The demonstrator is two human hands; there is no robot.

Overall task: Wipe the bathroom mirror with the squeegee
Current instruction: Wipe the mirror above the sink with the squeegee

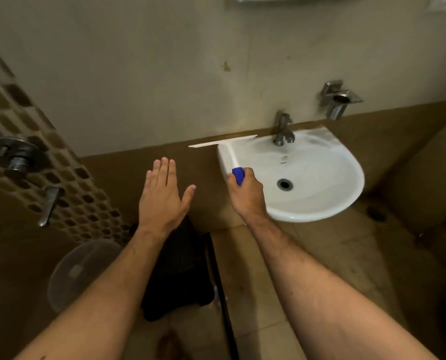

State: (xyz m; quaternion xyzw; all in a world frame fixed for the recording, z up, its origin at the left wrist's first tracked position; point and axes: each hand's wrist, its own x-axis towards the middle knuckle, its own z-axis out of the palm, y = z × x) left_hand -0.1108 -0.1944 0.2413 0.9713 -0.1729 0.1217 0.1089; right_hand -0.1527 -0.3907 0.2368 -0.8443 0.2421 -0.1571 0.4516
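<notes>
White plastic squeegee, gripped at its blue handle by the right hand while the left hand is held flat and empty, may be knocked against the tap when raised.

1 squeegee, 1 sink, 1 tap, 2 hands, 1 clear bucket, 1 wall holder.

Single head-worn wide-angle view, which looked forward and steeply down from above both forearms. It faced the wall and the washbasin, close enough that the floor filled the lower frame.
</notes>
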